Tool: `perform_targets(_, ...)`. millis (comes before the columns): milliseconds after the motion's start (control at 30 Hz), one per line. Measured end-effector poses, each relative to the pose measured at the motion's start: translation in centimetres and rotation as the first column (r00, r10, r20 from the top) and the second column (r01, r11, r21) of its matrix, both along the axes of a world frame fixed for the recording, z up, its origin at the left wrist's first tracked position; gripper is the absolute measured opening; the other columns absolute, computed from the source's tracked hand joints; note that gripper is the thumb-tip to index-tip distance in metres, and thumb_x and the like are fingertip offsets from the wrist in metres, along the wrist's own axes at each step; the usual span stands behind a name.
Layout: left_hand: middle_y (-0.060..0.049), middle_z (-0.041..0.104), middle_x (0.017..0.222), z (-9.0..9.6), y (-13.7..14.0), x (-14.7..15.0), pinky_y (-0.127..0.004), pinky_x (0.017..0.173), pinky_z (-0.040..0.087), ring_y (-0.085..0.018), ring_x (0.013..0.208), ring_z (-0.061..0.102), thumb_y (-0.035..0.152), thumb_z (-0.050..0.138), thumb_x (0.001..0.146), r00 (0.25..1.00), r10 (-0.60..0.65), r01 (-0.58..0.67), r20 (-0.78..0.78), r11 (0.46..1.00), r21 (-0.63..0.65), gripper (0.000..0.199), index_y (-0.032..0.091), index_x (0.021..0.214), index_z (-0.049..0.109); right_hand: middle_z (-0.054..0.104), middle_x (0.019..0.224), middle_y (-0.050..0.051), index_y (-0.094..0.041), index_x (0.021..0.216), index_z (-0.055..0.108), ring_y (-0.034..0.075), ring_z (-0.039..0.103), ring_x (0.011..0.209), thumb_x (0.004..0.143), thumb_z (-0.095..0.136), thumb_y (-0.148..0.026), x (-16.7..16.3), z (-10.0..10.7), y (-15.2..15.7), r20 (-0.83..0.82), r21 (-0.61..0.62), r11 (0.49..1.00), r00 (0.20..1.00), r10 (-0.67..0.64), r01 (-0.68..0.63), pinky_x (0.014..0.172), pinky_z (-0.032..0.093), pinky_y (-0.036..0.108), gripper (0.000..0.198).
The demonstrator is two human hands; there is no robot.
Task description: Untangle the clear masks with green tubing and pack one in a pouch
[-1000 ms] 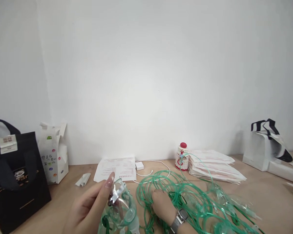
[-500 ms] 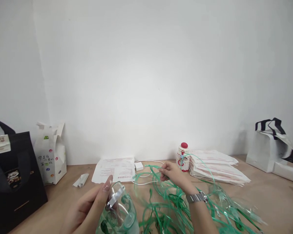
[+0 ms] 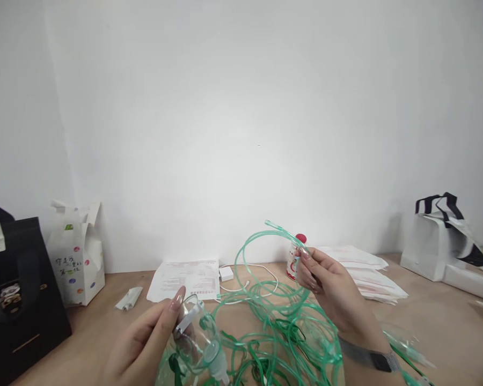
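My left hand (image 3: 155,332) is closed on the rim of a clear green oxygen mask (image 3: 201,335), with the thumb over its edge near a metal nose strip. Coils of green oxygen tubing (image 3: 261,233) are pinched in my right hand (image 3: 326,273), which is raised in front of a red-capped bottle (image 3: 292,260). One free tube end points up and left from that hand. Below both hands lies a heap of tangled tubing and dark green straps (image 3: 261,348) on the brown table. A watch is on my right wrist.
A printed sheet (image 3: 183,279), a white charger (image 3: 226,274) with cable and a crumpled wrapper (image 3: 129,298) lie toward the back. Stacked paper packets (image 3: 374,284) are right of the bottle. Black (image 3: 24,300) and white (image 3: 76,262) bags stand left, another white bag (image 3: 426,246) right.
My right hand has moved right and up, lifting coils of tubing off the heap. My left hand still holds the mask in nearly the same place.
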State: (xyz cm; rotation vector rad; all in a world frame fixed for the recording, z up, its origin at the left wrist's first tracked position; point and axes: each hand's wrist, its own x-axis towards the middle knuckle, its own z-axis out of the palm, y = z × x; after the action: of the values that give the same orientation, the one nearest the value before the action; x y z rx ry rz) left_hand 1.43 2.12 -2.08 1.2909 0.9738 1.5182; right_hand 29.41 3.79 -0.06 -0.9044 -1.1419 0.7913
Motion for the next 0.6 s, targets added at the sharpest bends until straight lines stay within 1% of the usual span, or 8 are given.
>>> perform_targets(100, 0.0, 0.07, 0.074, -0.7, 0.9, -0.7, -0.019, 0.082, 0.047, -0.023, 0.096, 0.059, 0.043, 0.077, 0.06, 0.996, 0.06, -0.056, 0.063, 0.997, -0.062, 0.027, 0.022, 0.076, 0.074, 0.022, 0.05, -0.009, -0.017, 0.08, 0.06, 0.007, 0.012, 0.045, 0.076, 0.064, -0.042, -1.1, 0.5, -0.4, -0.114, -0.014, 0.989, 0.982, 0.148, -0.15, 0.043, 0.013, 0.025, 0.026)
perform_targets(167, -0.001, 0.071, 0.08, -0.5, 1.0, -0.8, -0.023, 0.085, 0.048, -0.023, 0.099, 0.059, 0.042, 0.076, 0.062, 0.986, 0.049, -0.027, 0.16, 0.99, -0.136, 0.03, 0.02, 0.081, 0.074, 0.02, 0.052, -0.009, -0.016, 0.085, 0.062, 0.008, 0.01, 0.046, 0.081, 0.061, -0.041, -1.7, 0.6, -0.4, -0.224, -0.001, 0.967, 0.943, 0.247, -0.254, 0.042, 0.014, 0.024, 0.025)
perform_targets(267, -0.002, 0.066, 0.063, 0.6, 0.8, -0.6, -0.029, 0.07, 0.054, -0.024, 0.078, 0.064, 0.039, 0.073, 0.067, 0.951, -0.12, 0.181, 0.285, 0.963, -0.198, 0.023, 0.017, 0.069, 0.071, 0.024, 0.051, -0.008, -0.016, 0.082, 0.063, 0.008, 0.013, 0.047, 0.084, 0.059, -0.033, -2.3, 0.6, -0.4, -0.285, 0.035, 0.929, 0.887, 0.363, -0.369, 0.045, 0.023, 0.023, 0.018)
perform_targets(333, 0.0, 0.062, 0.057, 1.3, 0.7, -0.4, -0.027, 0.062, 0.054, -0.019, 0.065, 0.064, 0.034, 0.073, 0.068, 0.919, -0.169, 0.245, 0.355, 0.952, -0.181, 0.019, 0.016, 0.064, 0.067, 0.029, 0.051, -0.007, -0.015, 0.079, 0.063, 0.008, 0.016, 0.047, 0.083, 0.061, -0.027, -2.6, 0.5, -0.5, -0.281, 0.047, 0.904, 0.863, 0.42, -0.425, 0.047, 0.025, 0.022, 0.013)
perform_targets(400, 0.001, 0.064, 0.062, 1.5, 0.8, -0.2, -0.023, 0.059, 0.054, -0.015, 0.06, 0.063, 0.028, 0.073, 0.068, 0.896, -0.118, 0.214, 0.428, 0.959, -0.184, 0.012, 0.017, 0.07, 0.068, 0.03, 0.051, -0.007, -0.013, 0.081, 0.064, 0.007, 0.016, 0.046, 0.082, 0.062, -0.027, -2.9, 0.5, -0.6, -0.28, 0.027, 0.885, 0.847, 0.453, -0.464, 0.044, 0.022, 0.021, 0.014)
perform_targets(467, 0.0, 0.067, 0.067, 1.4, 1.0, 0.1, -0.023, 0.055, 0.054, -0.015, 0.058, 0.064, 0.025, 0.07, 0.071, 0.877, -0.046, 0.181, 0.479, 0.953, -0.241, 0.016, 0.019, 0.086, 0.069, 0.026, 0.05, -0.008, -0.013, 0.083, 0.064, 0.006, 0.013, 0.045, 0.084, 0.06, -0.032, -3.3, 0.4, -0.5, -0.291, -0.01, 0.867, 0.831, 0.474, -0.498, 0.041, 0.017, 0.021, 0.02)
perform_targets(533, -0.001, 0.068, 0.068, 1.1, 1.3, 0.4, -0.024, 0.052, 0.054, -0.016, 0.056, 0.065, 0.023, 0.064, 0.077, 0.855, -0.012, 0.192, 0.518, 0.936, -0.296, 0.022, 0.018, 0.098, 0.066, 0.023, 0.049, -0.009, -0.013, 0.082, 0.064, 0.006, 0.011, 0.044, 0.084, 0.059, -0.035, -3.8, 0.3, -0.3, -0.315, -0.028, 0.851, 0.813, 0.49, -0.524, 0.04, 0.014, 0.02, 0.023)
perform_targets(600, -0.002, 0.068, 0.068, 1.1, 1.3, 0.7, -0.023, 0.052, 0.055, -0.015, 0.057, 0.066, 0.018, 0.056, 0.083, 0.825, -0.004, 0.22, 0.565, 0.923, -0.315, 0.019, 0.018, 0.1, 0.064, 0.025, 0.048, -0.009, -0.013, 0.077, 0.063, 0.006, 0.012, 0.043, 0.081, 0.064, -0.033, -4.3, 0.1, 0.0, -0.338, -0.016, 0.841, 0.795, 0.505, -0.541, 0.041, 0.015, 0.02, 0.02)
